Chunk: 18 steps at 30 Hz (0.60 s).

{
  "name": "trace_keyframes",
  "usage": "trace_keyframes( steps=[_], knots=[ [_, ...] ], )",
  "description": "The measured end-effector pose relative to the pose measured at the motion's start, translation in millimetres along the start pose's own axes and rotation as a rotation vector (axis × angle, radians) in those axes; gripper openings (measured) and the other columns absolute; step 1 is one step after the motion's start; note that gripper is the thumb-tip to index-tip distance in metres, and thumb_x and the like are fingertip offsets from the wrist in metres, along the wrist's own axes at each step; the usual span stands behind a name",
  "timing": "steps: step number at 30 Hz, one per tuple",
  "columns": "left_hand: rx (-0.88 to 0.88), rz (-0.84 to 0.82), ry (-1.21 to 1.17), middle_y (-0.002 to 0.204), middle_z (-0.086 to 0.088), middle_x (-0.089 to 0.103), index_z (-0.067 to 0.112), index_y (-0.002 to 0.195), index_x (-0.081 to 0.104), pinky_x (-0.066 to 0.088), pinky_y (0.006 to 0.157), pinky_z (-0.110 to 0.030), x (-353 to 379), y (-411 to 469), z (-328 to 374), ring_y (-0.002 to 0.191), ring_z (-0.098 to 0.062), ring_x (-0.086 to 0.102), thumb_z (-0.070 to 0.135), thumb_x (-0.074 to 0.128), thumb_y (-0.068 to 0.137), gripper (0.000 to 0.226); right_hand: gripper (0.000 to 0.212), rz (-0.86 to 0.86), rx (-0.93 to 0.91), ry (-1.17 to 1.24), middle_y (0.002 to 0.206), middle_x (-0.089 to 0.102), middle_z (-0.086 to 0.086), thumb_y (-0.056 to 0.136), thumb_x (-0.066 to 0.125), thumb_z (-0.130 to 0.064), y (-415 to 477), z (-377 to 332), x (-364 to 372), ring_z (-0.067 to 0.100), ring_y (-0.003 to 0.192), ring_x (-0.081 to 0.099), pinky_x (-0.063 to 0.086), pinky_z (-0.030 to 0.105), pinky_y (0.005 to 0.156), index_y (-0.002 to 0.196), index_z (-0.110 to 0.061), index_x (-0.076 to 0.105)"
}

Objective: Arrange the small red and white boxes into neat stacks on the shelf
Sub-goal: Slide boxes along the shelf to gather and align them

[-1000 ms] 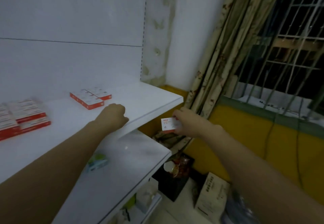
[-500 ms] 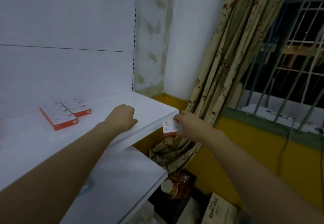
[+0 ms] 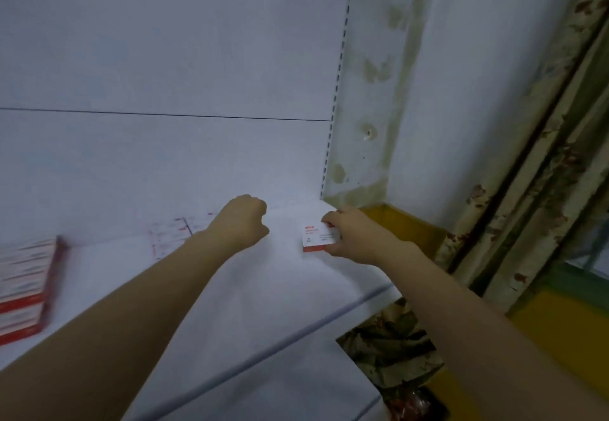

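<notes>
right hand (image 3: 354, 237) is pinching one small box (image 3: 318, 237) just right of centre frame, fingers (image 3: 330, 219) on its top edge and thumb under the red bottom edge, so it's properly gripped. the box looks like it's at or just above the shelf (image 3: 263, 289) surface near the back right corner, can't tell if it's actually touching down. left hand (image 3: 242, 223) is balled into a fist a bit left of it, holding nothing that i can see, and whether it rests on the shelf or hovers i can't say. behind that fist there's a blurry pair of boxes (image 3: 171, 236) lying flat, and a taller stack (image 3: 24, 289) at the left edge of the frame, well apart from the held one. my worry: if the box gets let go where it is, it ends up alone by the open right end of the shelf, and a light card box like that could get nudged off the end towards the curtain (image 3: 543, 157). carrying it left means passing the fist and the loose pair, so a clipped corner could skew them. the dim light won't help lining up edges either.
</notes>
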<state>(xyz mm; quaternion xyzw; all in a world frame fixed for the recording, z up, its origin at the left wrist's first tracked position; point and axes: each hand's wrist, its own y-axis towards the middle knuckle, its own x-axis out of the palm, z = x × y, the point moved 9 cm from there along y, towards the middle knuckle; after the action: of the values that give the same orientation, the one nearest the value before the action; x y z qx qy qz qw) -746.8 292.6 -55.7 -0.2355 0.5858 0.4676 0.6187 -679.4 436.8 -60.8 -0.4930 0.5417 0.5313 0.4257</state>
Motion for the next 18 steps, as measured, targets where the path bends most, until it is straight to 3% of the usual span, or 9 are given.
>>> trace_keyframes(
  steps=[2, 4, 6, 12, 15, 18],
  knots=[
    [-0.045, 0.012, -0.007, 0.101, -0.013, 0.052, 0.011, 0.096, 0.052, 0.038, 0.078, -0.027, -6.7, -0.1, -21.8, 0.092, -0.023, 0.049, 0.016, 0.062, 0.085, 0.015, 0.053, 0.012, -0.061, 0.028, 0.123, 0.047, 0.007, 0.087, 0.061, -0.029, 22.4, -18.2, 3.8, 0.021, 0.107, 0.049, 0.043, 0.026, 0.085, 0.135, -0.015, 0.043],
    [-0.087, 0.011, -0.037, 0.120, -0.012, 0.055, 0.009, 0.123, 0.055, 0.041, 0.090, -0.029, -10.8, -6.2, -40.9, 0.110, -0.025, 0.052, 0.014, 0.065, 0.084, 0.041, 0.052, 0.014, -0.124, 0.062, 0.120, 0.048, 0.007, 0.086, 0.063, -0.029, 41.8, -38.9, 8.6, 0.019, 0.104, 0.049, 0.042, 0.024, 0.079, 0.133, -0.016, 0.045],
    [-0.119, 0.016, -0.085, 0.126, -0.009, 0.053, 0.011, 0.133, 0.048, 0.042, 0.093, -0.028, -13.7, -15.6, -55.1, 0.114, -0.023, 0.052, 0.014, 0.068, 0.081, 0.055, 0.052, 0.022, -0.197, 0.113, 0.117, 0.048, 0.005, 0.084, 0.064, -0.028, 58.8, -61.0, 12.2, 0.016, 0.099, 0.048, 0.038, 0.021, 0.075, 0.131, -0.017, 0.046],
    [-0.190, 0.230, -0.208, 0.116, -0.005, 0.057, 0.013, 0.128, 0.052, 0.047, 0.078, -0.022, -27.4, -46.6, -91.7, 0.086, -0.011, 0.053, 0.018, 0.075, 0.077, 0.056, 0.046, 0.074, -0.418, 0.322, 0.110, 0.045, -0.001, 0.083, 0.066, -0.026, 90.3, -125.6, 17.0, 0.011, 0.092, 0.048, 0.038, 0.018, 0.071, 0.125, -0.019, 0.050],
    [-0.220, 0.370, -0.219, 0.112, -0.006, 0.057, 0.011, 0.122, 0.055, 0.047, 0.075, -0.018, -36.9, -62.9, -105.8, 0.085, -0.010, 0.053, 0.017, 0.073, 0.079, 0.047, 0.048, 0.126, -0.503, 0.410, 0.115, 0.045, -0.001, 0.083, 0.068, -0.021, 92.8, -143.8, 19.2, 0.006, 0.090, 0.046, 0.040, 0.011, 0.067, 0.126, -0.018, 0.049],
    [-0.231, 0.472, -0.228, 0.115, -0.005, 0.054, 0.011, 0.118, 0.054, 0.046, 0.070, -0.010, -40.5, -76.7, -114.0, 0.086, -0.009, 0.054, 0.009, 0.074, 0.077, 0.045, 0.051, 0.174, -0.570, 0.484, 0.124, 0.039, -0.001, 0.083, 0.067, -0.012, 90.4, -152.0, 20.5, 0.007, 0.098, 0.046, 0.049, 0.015, 0.076, 0.130, -0.017, 0.047]
  ],
)
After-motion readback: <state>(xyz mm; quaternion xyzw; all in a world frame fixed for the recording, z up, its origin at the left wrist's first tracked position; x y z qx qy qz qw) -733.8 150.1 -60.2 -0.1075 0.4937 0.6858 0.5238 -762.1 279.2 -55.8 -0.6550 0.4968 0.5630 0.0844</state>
